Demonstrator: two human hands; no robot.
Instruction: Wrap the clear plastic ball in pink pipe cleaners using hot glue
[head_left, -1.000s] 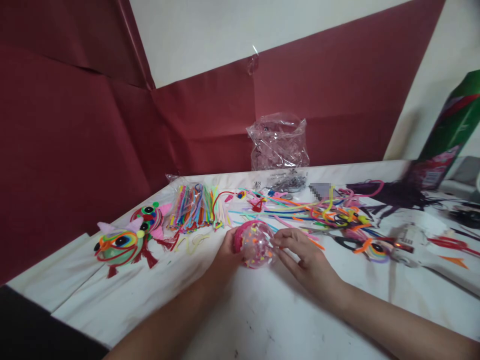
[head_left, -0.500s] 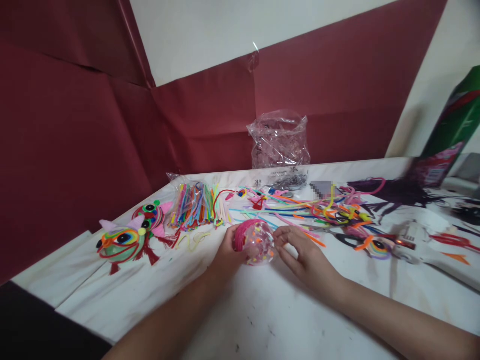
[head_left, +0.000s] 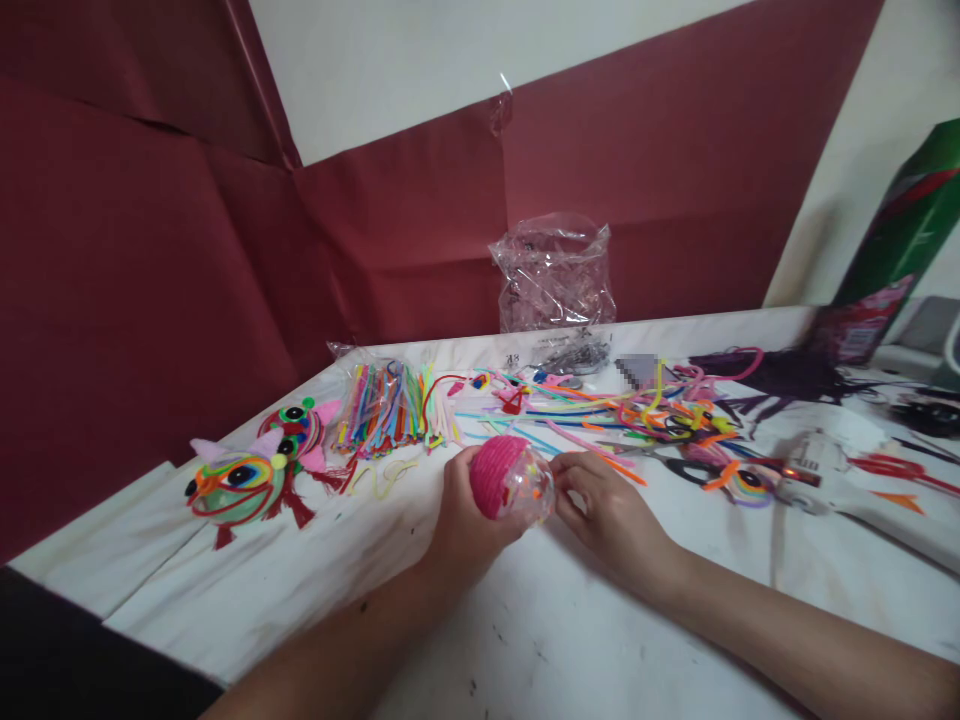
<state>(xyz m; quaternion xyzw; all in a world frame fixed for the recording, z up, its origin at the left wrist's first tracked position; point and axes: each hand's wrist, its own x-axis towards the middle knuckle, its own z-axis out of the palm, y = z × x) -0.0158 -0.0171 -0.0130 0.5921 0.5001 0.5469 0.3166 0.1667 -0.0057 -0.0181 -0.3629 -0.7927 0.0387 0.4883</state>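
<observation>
A: Where is the ball (head_left: 538,492)?

B: It is held over the bench (head_left: 570,625), in front of the person. I cannot tell if it rests there. Pink cord (head_left: 495,478) covers its left side; the right side is clear, with small coloured bits showing.

A: Why is it held like this?

B: In my judgement, the left hand (head_left: 469,525) takes the covered side so that the clear side faces the right hand (head_left: 613,512), and so that the round thing cannot roll.

A: And the other things?

B: The scissors (head_left: 686,472) lie just beyond the right hand, and what seems to be a glue gun (head_left: 862,512) lies further right. I suppose this keeps both within easy reach of it. The pipe cleaners (head_left: 386,410) are bundled at the back left, partly in plastic, perhaps to stay together. Two animal heads sit well to the left, probably to be out of the way.

A: How far open are the hands?

B: The left is curved firmly around the ball, its thumb along the near side. The right has bent fingers, with the tips close together at the clear edge. Whether they touch it, or pinch something thin, I cannot tell.
</observation>
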